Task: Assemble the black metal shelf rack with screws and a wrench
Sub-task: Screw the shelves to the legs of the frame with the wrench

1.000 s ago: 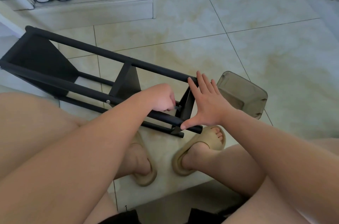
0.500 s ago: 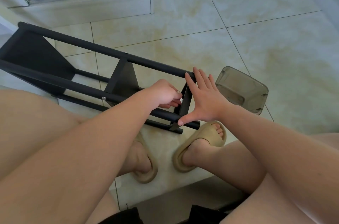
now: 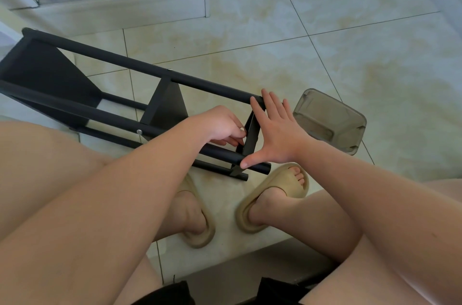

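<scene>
The black metal shelf rack (image 3: 120, 114) lies on its side on the tiled floor, its near end between my hands. My right hand (image 3: 277, 134) is spread flat against the outer face of the end panel (image 3: 251, 134). Its thumb rests on the lower front tube and its fingertips reach the upper tube. My left hand (image 3: 220, 124) is curled at the inner face of that panel, thumb and fingers pinched together on a small wrench that they mostly hide. A silver screw head (image 3: 139, 131) shows on the front tube by the middle shelf.
A smoky clear plastic container (image 3: 330, 119) lies on the floor just right of my right hand. A white shoe cabinet (image 3: 125, 2) with sneakers stands at the back left. My feet in beige slippers (image 3: 275, 194) sit right below the rack's end.
My left hand has turned from a closed fist to fingers reaching in toward the end panel. My right hand has stayed flat on the panel.
</scene>
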Demonstrator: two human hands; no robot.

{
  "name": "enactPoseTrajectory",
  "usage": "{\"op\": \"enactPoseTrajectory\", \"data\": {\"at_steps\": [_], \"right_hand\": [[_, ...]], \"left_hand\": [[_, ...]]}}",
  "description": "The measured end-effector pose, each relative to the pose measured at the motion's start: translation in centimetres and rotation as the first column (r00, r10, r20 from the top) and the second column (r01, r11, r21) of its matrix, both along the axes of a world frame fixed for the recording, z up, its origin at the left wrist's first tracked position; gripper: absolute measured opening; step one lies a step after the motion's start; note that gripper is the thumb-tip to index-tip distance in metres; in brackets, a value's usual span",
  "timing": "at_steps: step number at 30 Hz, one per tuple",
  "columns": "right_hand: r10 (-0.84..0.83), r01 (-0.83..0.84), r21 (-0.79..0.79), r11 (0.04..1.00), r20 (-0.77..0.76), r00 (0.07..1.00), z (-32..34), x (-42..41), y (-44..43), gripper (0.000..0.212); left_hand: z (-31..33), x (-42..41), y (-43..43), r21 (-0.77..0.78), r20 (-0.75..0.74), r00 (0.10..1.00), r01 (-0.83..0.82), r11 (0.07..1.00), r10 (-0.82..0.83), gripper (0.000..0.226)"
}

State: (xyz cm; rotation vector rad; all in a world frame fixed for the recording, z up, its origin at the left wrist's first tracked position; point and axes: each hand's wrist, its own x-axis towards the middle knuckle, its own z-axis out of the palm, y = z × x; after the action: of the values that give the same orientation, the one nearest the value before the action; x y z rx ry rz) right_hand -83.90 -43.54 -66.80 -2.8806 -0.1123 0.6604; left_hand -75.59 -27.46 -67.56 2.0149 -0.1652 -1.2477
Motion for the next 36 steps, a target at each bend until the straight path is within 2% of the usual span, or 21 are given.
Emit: {"op": "enactPoseTrajectory", "data": {"at_steps": [4,10,22,26,30,36], "right_hand": [[0.001,-0.001,-0.003,1.0,-0.002,1.0,0.03,0.03,0.06,0.155],[0.004,-0.005,-0.013,1.0,-0.005,1.0,0.12,0.07,0.15,0.155],[0.006,-0.006,-0.01,1.0,0.005,1.0,0.15,0.06,0.21,0.154],[0.001,-0.001,0.002,1.0,0.002,1.0,0.16,0.05,0.24,0.155],[-0.001,0.001,0.004,1.0,0.002,1.0,0.15,0.07,0.29,0.155],[0.004,-0.004,-0.001,1.0,0.003,1.0,0.11,0.1,0.24,0.155]], "left_hand": [[0.12,0.21,0.15,0.017,0.05,0.999,0.001,1.0,-0.002,0.014],[0.39,-0.23,-0.68,-0.014,0.059,0.991,-0.119,0.993,0.119,0.01],[0.5,-0.2,-0.6,0.054,0.066,0.996,-0.056,0.997,0.052,0.018],[0.53,-0.42,-0.73,0.039,0.069,0.995,-0.08,0.996,0.077,0.016],[0.62,-0.58,-0.67,0.066,0.061,0.998,-0.037,0.997,0.033,0.016],[0.83,-0.6,-0.75,0.062,-0.001,0.994,-0.108,0.992,0.108,0.016]]}}
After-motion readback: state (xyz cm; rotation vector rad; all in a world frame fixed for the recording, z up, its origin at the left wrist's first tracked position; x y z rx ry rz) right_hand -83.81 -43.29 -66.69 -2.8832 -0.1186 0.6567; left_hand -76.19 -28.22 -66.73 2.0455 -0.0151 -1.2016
